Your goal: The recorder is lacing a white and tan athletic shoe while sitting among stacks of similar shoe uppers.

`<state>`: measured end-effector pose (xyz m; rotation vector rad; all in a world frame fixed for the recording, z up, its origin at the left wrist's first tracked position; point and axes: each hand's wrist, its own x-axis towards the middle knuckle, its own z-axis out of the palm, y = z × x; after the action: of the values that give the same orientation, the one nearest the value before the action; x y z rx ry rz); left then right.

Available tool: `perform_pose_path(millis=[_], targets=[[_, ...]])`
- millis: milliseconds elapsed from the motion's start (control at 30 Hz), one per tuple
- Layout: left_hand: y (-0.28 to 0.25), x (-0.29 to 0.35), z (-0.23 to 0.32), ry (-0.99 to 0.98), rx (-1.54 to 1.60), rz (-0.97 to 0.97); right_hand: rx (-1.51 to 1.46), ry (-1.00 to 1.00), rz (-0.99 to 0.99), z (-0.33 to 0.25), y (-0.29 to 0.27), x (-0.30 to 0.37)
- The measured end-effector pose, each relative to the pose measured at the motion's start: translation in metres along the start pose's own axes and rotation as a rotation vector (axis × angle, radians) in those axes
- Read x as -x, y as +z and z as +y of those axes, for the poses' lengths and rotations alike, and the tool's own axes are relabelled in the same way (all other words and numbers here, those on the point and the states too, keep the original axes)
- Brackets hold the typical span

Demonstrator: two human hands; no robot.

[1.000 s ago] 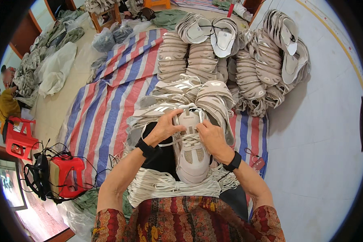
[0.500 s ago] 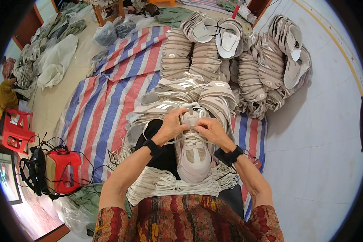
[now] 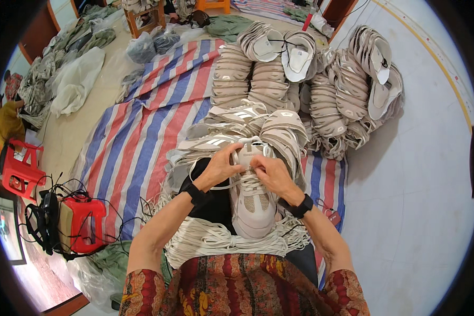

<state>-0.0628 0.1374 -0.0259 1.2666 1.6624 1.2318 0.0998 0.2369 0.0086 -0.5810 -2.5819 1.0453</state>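
A beige and white sneaker upper [image 3: 253,213] lies in front of me, its toe toward my body and its tongue [image 3: 246,154] away from me. White shoelaces [image 3: 252,181] cross its front, and a loose strand loops out at the left side. My left hand [image 3: 222,167] grips the tongue from the left, thumb and fingers bent around its edge. My right hand [image 3: 275,175] is closed in a pinch over the tongue, just above the laces. Its fingertips hide whatever is between them. Beneath the shoe, a thick bundle of white laces [image 3: 205,242] rests across my lap.
Stacked shoe uppers [image 3: 230,79] stand ahead, with tied stacks [image 3: 347,95] to the right. Other uppers [image 3: 221,131] lie just beyond my hands. A striped tarp [image 3: 158,121] covers the floor. At left are red stools [image 3: 87,221], black cables and a headset [image 3: 46,221].
My right hand has shifted slightly up and left over the tongue, its fingers more curled. My left hand keeps its hold on the tongue. The view has tilted a little.
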Motion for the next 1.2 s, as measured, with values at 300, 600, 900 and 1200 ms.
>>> perform_pose_path(millis=[300, 600, 900, 1200], targets=[[-0.020, 0.021, 0.039, 0.090, 0.589, 0.078, 0.710, -0.418, 0.035, -0.019, 0.006, -0.006], [-0.015, 0.021, 0.032, -0.008, 0.568, 0.189, 0.323, -0.659, -0.235, -0.072, 0.035, 0.031], [0.007, 0.006, 0.013, 0.573, -0.558, 0.136, 0.084, 0.161, 0.034, -0.015, -0.006, 0.030], [0.010, 0.001, 0.019, 0.605, -0.795, 0.017, 0.141, -0.099, -0.149, 0.001, -0.002, 0.029]])
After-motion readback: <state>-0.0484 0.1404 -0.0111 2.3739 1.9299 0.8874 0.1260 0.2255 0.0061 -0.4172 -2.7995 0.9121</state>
